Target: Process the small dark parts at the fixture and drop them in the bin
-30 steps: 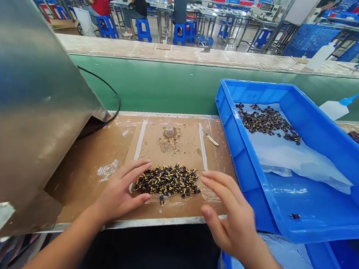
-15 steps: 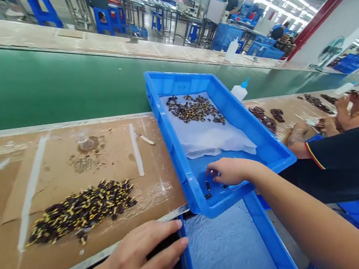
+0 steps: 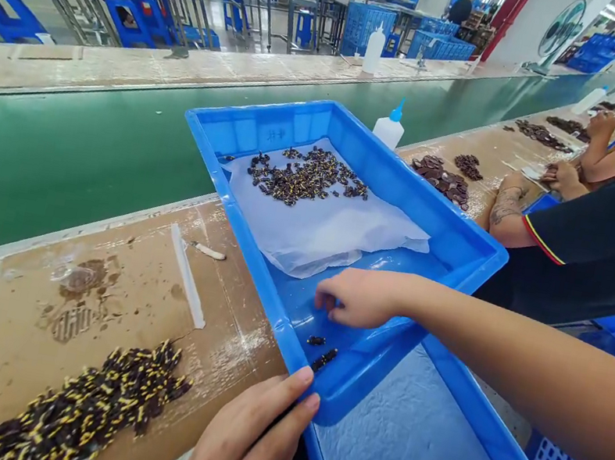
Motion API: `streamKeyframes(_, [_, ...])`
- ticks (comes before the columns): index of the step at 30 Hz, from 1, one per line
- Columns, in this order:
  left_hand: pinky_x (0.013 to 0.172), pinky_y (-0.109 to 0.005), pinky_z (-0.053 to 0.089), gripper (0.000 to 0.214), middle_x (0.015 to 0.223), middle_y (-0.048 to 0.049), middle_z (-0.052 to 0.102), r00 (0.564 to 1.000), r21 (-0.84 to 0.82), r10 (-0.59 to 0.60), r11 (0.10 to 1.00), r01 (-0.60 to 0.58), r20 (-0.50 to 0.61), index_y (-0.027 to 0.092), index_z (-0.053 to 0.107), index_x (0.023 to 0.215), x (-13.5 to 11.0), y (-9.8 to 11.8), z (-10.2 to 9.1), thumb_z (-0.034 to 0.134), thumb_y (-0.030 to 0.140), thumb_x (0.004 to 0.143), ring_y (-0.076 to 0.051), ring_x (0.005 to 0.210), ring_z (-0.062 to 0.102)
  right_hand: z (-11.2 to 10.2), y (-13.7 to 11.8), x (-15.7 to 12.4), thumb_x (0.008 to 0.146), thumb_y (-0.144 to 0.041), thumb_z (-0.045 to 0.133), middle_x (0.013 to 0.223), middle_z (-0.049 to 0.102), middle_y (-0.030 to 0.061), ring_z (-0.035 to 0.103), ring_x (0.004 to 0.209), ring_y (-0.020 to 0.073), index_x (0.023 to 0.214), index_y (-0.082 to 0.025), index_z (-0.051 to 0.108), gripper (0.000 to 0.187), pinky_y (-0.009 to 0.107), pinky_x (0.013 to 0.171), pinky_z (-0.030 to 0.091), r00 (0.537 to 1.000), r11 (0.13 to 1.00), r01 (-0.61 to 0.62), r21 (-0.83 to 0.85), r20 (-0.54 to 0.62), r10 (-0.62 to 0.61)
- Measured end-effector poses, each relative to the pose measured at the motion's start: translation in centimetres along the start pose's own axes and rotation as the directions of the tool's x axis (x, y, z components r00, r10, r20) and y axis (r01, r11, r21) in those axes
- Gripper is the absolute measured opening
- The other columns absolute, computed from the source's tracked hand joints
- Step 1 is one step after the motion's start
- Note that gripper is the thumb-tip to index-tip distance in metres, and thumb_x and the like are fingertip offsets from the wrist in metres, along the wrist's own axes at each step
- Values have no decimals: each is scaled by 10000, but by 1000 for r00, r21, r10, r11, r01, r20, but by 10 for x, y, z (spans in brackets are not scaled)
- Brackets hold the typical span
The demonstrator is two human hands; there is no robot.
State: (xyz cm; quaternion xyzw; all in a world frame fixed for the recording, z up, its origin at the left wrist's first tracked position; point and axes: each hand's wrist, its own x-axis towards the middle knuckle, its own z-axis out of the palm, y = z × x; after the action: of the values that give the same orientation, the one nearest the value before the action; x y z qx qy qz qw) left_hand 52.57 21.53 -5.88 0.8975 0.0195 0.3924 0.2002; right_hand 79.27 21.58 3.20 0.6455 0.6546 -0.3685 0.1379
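Note:
My right hand [image 3: 362,297] reaches into the near end of a blue plastic tray [image 3: 279,288], its fingers curled downward. Whatever its fingertips hold, if anything, is hidden. Close below it, small dark pieces with yellowish ends [image 3: 323,359] lie on the tray floor. My left hand [image 3: 254,431] has its fingers stretched out, the tips touching the tray's near left corner; its thumb is out of sight. Farther back in the tray, a white sheet [image 3: 330,238] carries a spread of black-and-yellow pieces [image 3: 308,175]. A larger pile of such pieces [image 3: 91,406] lies on the cardboard-covered table to the left.
Under the tray's near end is another blue bin [image 3: 425,441] with a pale blue surface. A green conveyor belt [image 3: 89,152] runs behind. A white bottle with blue tip [image 3: 390,126] stands past the tray. A co-worker's arm [image 3: 515,215] is at right, near brown pieces [image 3: 441,180].
The view has swung right and closer to the tray. My left fingertips have come up against the tray's corner. A dark piece beside my right hand no longer shows.

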Motion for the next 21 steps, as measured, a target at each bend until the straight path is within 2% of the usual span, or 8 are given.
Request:
streamKeyframes(5, [1019, -311, 607, 290, 1276, -132, 717, 998, 39, 8, 999, -11, 66, 119, 722, 1212, 9, -3, -9, 591, 45, 964, -216, 1174, 700, 12, -14, 4, 919, -148, 596, 1132, 762, 88, 698, 981, 249, 1389, -193, 640, 474, 298, 710, 460, 977, 990, 138, 13, 161, -139])
streamKeyframes(10, [993, -297, 618, 266, 1243, -127, 732, 996, 37, 15, 999, -18, 83, 123, 736, 1182, 13, -3, -13, 562, 69, 988, -212, 1146, 714, 18, -17, 9, 897, -154, 616, 1101, 771, 57, 694, 965, 234, 1289, -188, 714, 406, 293, 725, 474, 931, 966, 253, 58, 258, -259])
streamKeyframes(16, [1021, -323, 599, 292, 1296, -153, 698, 1000, -34, 0, 999, 1, 29, 87, 713, 1220, 9, -2, -7, 552, 38, 982, -224, 1205, 674, 19, -15, 20, 864, -195, 666, 1062, 775, 41, 684, 894, 228, 1175, -215, 778, 331, 290, 671, 457, 939, 981, 193, 17, 287, -190])
streamKeyframes(21, [995, -347, 600, 323, 1298, -170, 688, 999, -119, -12, 993, 7, -47, 68, 683, 1270, 4, -3, 3, 572, 34, 968, -227, 1185, 659, 22, -11, 24, 811, -192, 664, 948, 767, 24, 663, 798, 208, 1052, -221, 802, 279, 277, 646, 442, 940, 978, 200, 52, 271, -206])
